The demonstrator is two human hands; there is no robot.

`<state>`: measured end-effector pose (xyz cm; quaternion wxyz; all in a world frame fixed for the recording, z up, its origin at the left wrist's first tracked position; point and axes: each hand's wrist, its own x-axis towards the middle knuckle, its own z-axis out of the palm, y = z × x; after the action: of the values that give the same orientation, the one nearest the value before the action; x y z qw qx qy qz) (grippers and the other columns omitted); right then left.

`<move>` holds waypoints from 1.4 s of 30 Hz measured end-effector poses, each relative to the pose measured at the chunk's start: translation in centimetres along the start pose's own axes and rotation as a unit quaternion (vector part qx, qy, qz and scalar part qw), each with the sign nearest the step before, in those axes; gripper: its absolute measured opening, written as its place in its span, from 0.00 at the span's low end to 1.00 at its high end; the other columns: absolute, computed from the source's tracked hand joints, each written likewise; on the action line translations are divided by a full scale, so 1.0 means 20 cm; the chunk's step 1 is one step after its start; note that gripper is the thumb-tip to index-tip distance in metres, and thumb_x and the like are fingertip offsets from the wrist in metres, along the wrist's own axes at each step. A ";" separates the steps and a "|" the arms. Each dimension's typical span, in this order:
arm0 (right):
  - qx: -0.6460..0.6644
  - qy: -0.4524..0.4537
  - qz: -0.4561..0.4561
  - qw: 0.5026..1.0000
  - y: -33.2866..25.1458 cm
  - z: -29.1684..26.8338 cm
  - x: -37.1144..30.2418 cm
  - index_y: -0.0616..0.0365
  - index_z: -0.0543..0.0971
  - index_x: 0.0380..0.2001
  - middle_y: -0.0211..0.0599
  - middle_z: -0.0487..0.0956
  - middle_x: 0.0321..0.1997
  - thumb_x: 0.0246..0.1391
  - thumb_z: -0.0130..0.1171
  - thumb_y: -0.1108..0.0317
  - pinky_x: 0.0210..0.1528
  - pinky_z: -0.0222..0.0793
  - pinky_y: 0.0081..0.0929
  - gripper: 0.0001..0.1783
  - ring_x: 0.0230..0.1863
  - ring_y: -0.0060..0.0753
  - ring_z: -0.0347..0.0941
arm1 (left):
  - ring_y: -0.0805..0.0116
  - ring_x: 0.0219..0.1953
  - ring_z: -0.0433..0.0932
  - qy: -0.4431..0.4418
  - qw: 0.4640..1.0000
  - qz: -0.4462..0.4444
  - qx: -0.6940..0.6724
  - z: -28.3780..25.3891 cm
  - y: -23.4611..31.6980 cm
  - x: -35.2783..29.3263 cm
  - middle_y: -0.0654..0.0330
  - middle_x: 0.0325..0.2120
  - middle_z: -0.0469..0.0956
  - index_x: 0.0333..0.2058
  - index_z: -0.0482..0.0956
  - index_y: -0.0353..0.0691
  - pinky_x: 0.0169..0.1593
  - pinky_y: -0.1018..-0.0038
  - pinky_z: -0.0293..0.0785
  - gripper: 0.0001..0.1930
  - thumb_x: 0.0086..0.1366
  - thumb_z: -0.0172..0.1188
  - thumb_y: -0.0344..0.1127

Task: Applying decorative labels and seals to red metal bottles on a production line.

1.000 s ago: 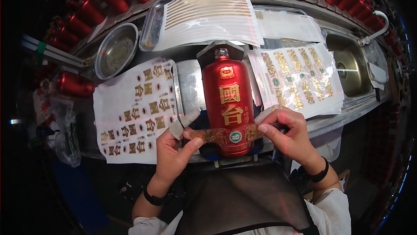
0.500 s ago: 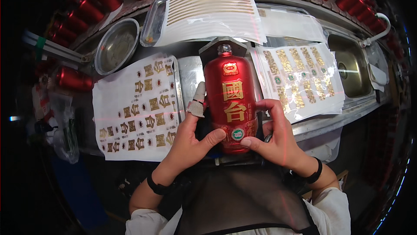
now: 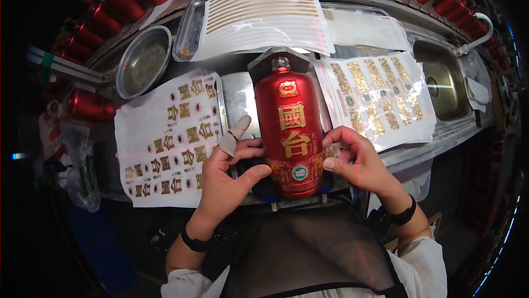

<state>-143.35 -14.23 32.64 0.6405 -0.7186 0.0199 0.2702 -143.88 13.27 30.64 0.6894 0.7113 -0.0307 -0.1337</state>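
A red bottle (image 3: 286,127) with gold raised characters, a gold emblem and a small green-and-white round mark rests on a dark holder (image 3: 259,66), its clear neck pointing away from me. By its lower left side is my left hand (image 3: 223,171), thumb and index finger spread; a pale cover wraps the index finger. The other left fingertips reach the bottle's side. At the lower right side my right hand (image 3: 358,160) pinches a small, crinkled, see-through piece of film (image 3: 332,152) between thumb and fingers. A gold pattern lies on the bottle beside that pinch.
Sheets of gold decals lie left (image 3: 165,149), right (image 3: 380,99) and far (image 3: 259,20). A metal bowl (image 3: 144,61) stands at far left, a sink (image 3: 441,86) with a white tap (image 3: 482,22) at right. Several red bottles line the back; another red bottle (image 3: 91,105) lies at left.
Both thumbs have come off the bottle's lower front. My left hand has moved down and left; my right hand has drawn slightly right, with the film showing in its pinch.
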 end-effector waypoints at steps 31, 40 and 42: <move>0.110 0.061 0.009 0.992 -0.07 -0.02 -0.15 0.61 0.74 0.33 0.25 0.77 0.32 0.56 0.59 0.76 0.33 0.64 0.09 0.04 0.30 0.08 0.69 | 0.72 0.36 0.78 0.049 0.978 -0.057 -0.194 -0.03 0.11 -0.15 0.60 0.35 0.72 0.65 0.57 0.29 0.45 0.74 0.78 0.32 0.63 0.55 0.20; 0.109 0.059 -0.002 0.992 -0.01 -0.01 -0.12 0.62 0.74 0.33 0.27 0.78 0.32 0.56 0.59 0.77 0.38 0.68 0.11 0.03 0.34 0.10 0.72 | 0.72 0.35 0.79 0.059 0.980 -0.073 -0.177 -0.04 0.09 -0.17 0.58 0.37 0.72 0.65 0.56 0.30 0.43 0.74 0.79 0.31 0.64 0.53 0.18; 0.108 0.059 0.003 0.992 -0.01 -0.01 -0.12 0.62 0.74 0.33 0.27 0.78 0.32 0.56 0.59 0.77 0.38 0.68 0.12 0.03 0.34 0.10 0.72 | 0.72 0.37 0.79 0.038 0.981 -0.073 -0.175 -0.04 0.07 -0.16 0.59 0.38 0.72 0.66 0.55 0.31 0.46 0.75 0.78 0.31 0.65 0.52 0.18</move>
<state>-145.23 -15.19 33.74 0.7115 -0.6596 0.0894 0.2253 -146.62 14.70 32.59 0.7920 0.5849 0.0715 -0.1597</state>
